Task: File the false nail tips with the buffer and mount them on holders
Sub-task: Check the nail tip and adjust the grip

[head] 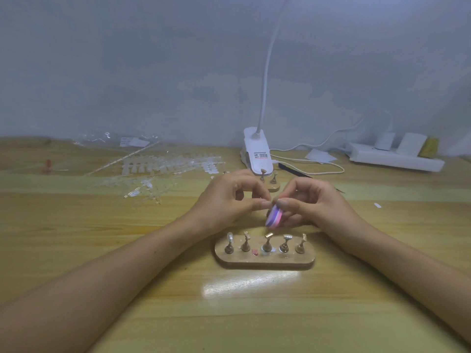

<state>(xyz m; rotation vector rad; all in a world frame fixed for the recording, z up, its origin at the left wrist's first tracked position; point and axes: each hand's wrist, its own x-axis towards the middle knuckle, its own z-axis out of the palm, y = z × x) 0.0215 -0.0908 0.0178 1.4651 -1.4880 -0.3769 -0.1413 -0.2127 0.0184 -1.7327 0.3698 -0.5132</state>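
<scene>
My right hand (308, 202) grips a pink and purple buffer (274, 216) above the table's middle. My left hand (229, 200) pinches something small at its fingertips, right against the buffer; it is too small to make out clearly. Just in front of both hands stands an oval wooden base (265, 259) with several metal holders; the leftmost holder (229, 242) carries a clear nail tip. A second wooden base with holders (270, 180) stands behind my hands, partly hidden.
Strips of clear nail tips (158, 171) and plastic bags (117, 141) lie at the back left. A white clip lamp (256, 151) stands at the back centre with its cable. A power strip (395, 156) sits back right. One loose tip (377, 205) lies right.
</scene>
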